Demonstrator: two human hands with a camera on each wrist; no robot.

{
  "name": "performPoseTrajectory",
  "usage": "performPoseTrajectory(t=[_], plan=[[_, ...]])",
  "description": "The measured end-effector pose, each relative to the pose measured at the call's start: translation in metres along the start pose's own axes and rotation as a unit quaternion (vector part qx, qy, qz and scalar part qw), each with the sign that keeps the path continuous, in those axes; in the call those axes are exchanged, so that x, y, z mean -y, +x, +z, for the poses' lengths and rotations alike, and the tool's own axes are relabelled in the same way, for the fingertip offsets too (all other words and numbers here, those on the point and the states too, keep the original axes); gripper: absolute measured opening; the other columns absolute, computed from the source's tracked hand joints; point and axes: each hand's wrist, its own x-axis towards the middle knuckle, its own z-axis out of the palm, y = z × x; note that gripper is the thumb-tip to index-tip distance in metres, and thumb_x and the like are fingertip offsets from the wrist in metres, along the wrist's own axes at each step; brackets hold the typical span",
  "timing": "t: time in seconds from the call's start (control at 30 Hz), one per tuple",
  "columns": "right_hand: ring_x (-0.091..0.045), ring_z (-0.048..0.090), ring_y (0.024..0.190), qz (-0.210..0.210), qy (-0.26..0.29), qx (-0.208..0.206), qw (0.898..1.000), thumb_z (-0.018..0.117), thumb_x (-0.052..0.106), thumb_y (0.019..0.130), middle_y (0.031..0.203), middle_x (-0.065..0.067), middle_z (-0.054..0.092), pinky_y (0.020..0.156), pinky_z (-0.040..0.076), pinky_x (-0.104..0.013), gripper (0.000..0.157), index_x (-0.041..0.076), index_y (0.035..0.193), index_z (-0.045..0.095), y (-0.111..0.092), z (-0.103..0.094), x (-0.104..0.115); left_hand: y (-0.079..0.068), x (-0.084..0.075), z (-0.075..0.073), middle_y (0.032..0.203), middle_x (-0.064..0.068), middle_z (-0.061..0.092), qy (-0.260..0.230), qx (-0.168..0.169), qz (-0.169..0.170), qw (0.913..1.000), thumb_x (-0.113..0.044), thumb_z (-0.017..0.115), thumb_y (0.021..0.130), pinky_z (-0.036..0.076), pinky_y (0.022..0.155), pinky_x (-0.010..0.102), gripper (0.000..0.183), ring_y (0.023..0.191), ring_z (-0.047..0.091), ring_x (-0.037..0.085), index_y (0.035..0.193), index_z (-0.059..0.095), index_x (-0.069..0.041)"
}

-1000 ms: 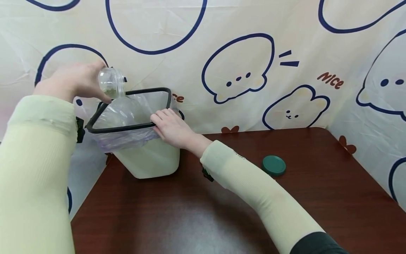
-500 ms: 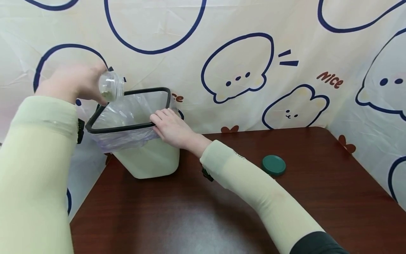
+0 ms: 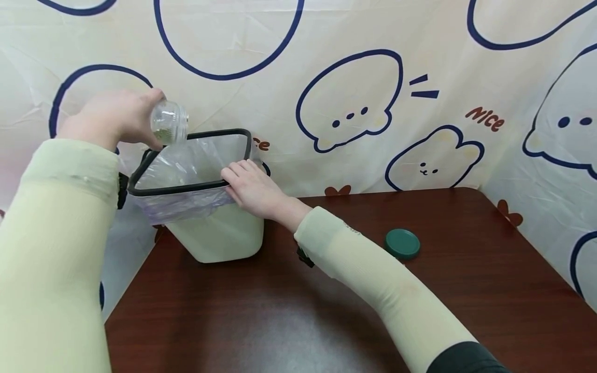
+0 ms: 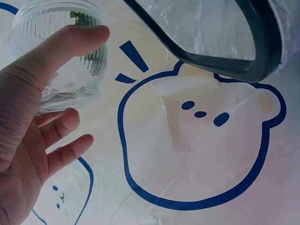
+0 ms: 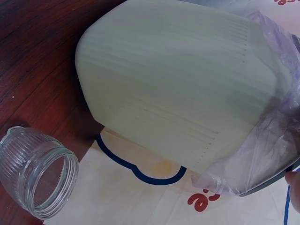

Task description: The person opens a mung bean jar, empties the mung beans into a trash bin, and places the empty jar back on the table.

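Observation:
My left hand grips a clear ribbed glass jar, tipped on its side with its mouth toward the right. Some green bits show inside it. The jar is above the left part of a pale green trash bin, lined with a translucent plastic bag. On the bin's black rim, at its right front corner, my right hand holds on with its fingers over the edge. In the right wrist view only a fingertip appears at that rim.
A green lid lies on the dark wooden table, beyond the right forearm. Another glass jar lies beside the bin in the right wrist view, hidden in the head view. A patterned sheet hangs behind.
The left hand and jar dipped slightly, then moved a little up and to the right. My right hand, the bin and the lid have stayed in place.

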Motion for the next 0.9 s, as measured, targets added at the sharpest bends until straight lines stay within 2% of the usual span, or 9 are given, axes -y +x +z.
performPoseTrajectory(t=[0.1,0.27,0.53,0.7,0.77,0.9], plan=[[-0.021,0.048,0.104,0.000,0.000,0.001,1.000,0.052,0.019,0.100,0.105,-0.002,0.054,0.097,0.033,-0.031,0.012,0.009,0.106,0.055,0.0001,0.0002,-0.0003,-0.0004,-0.0013,-0.0018,0.104,0.033,0.058,0.039,-0.005,0.009,0.9992,-0.019,0.089,0.059,0.047,0.068,0.061,0.092,0.087,0.058,0.046,0.130,0.034,0.002],[-0.021,0.048,0.104,0.002,-0.005,0.002,1.000,0.051,0.019,0.101,0.104,-0.002,0.054,0.097,0.033,-0.031,0.011,0.010,0.106,0.055,0.0000,0.0006,-0.0009,0.0035,-0.0027,-0.0005,0.102,0.031,0.059,0.098,0.013,0.029,0.9946,-0.021,0.091,0.058,0.046,0.069,0.063,0.094,0.091,0.058,0.047,0.130,0.035,0.001],[-0.021,0.048,0.104,0.001,-0.008,0.006,1.000,0.053,0.020,0.100,0.105,-0.002,0.054,0.096,0.033,-0.030,0.012,0.009,0.106,0.055,-0.0005,0.0004,-0.0007,0.0039,-0.0050,0.0001,0.099,0.030,0.061,0.084,0.003,0.023,0.9962,-0.020,0.089,0.058,0.046,0.068,0.064,0.091,0.087,0.059,0.045,0.129,0.035,0.001],[-0.021,0.049,0.105,0.002,-0.009,0.002,1.000,0.053,0.019,0.100,0.106,-0.002,0.054,0.097,0.032,-0.030,0.012,0.009,0.106,0.055,-0.0006,-0.0010,-0.0014,0.0017,-0.0078,-0.0043,0.095,0.031,0.061,0.073,-0.034,0.023,0.9965,-0.019,0.089,0.057,0.045,0.064,0.063,0.091,0.081,0.059,0.045,0.129,0.035,0.001],[-0.021,0.049,0.105,0.002,-0.010,0.000,1.000,0.052,0.019,0.100,0.105,-0.002,0.054,0.097,0.033,-0.030,0.011,0.010,0.105,0.055,-0.0006,-0.0010,-0.0017,0.0018,-0.0091,-0.0045,0.092,0.029,0.061,0.077,-0.032,0.023,0.9963,-0.019,0.088,0.057,0.046,0.063,0.062,0.090,0.079,0.059,0.044,0.128,0.036,0.000],[-0.022,0.049,0.103,-0.001,-0.003,0.000,1.000,0.052,0.019,0.100,0.103,-0.002,0.054,0.097,0.033,-0.031,0.012,0.009,0.105,0.055,-0.0009,-0.0006,-0.0015,0.0032,-0.0104,0.0000,0.091,0.028,0.061,0.076,-0.006,0.024,0.9968,-0.017,0.088,0.058,0.047,0.065,0.062,0.086,0.080,0.059,0.042,0.125,0.037,0.000]])
